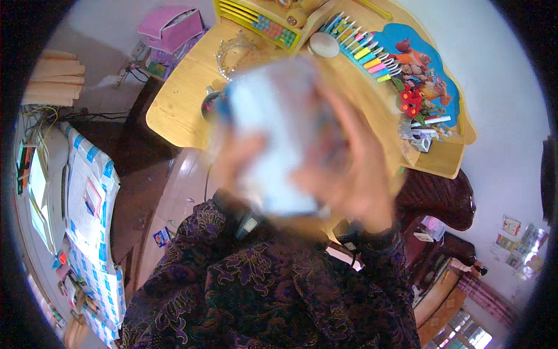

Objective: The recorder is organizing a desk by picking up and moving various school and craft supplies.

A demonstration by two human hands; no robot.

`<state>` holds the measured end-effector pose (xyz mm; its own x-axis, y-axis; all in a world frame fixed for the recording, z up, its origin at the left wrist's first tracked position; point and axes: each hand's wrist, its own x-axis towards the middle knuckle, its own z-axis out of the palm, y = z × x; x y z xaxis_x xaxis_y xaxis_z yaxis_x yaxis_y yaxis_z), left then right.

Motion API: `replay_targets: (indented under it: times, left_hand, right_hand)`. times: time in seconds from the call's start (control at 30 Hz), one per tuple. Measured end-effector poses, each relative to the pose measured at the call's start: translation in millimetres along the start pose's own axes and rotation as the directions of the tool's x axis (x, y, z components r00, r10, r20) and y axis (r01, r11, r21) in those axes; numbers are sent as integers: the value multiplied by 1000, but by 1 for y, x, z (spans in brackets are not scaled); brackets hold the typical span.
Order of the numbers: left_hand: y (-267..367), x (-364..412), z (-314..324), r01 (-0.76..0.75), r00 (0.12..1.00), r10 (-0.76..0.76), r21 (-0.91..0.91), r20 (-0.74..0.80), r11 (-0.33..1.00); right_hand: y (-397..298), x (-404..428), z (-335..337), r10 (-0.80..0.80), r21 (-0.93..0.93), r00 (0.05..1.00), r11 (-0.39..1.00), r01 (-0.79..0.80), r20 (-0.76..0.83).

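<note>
A blurred box-shaped object [274, 131], pale on its front and multicoloured on its right side, is held up close to the camera, above a yellow wooden desk [170, 113]. Around its lower left side my left hand [239, 161] is closed. My right hand [362, 170] grips the right side, fingers stretched up along the edge and thumb over the front. Blur hides what the object is. Behind it on the desk lie a silver tiara [220, 54] and a dark round cup [209, 104], partly covered.
Along the desk's back stand an abacus [274, 30], a round white lid [323, 45], a row of colourful counting rods [370, 61], red flowers [410, 102] and a pen holder [407, 129]. A pink fabric box [172, 28] is at upper left, a dark wooden chair [440, 198] at right.
</note>
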<state>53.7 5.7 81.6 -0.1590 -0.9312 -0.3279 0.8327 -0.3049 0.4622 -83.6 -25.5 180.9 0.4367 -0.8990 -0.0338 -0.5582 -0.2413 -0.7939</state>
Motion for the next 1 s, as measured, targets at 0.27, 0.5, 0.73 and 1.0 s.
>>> replay_targets:
  times: [0.27,0.5,0.73,1.0]
  left_hand:
    - [-4,-5,-1,-19,999,19,6,-28,1000]
    - [-12,-6,1,-4,1000,4,15,-26,1000]
    - [-17,-7,1,25,1000,-24,22,-17,999]
    - [-23,-5,-6,82,997,-82,26,10,996]
  right_hand:
    - [-3,-10,11,-119,-144,992,983,112,-42]
    - [8,-15,23,-156,-227,986,964,140,-53]
    - [17,-20,37,-258,-415,955,893,177,-148]
    - [15,-16,7,-171,-212,985,962,173,28]
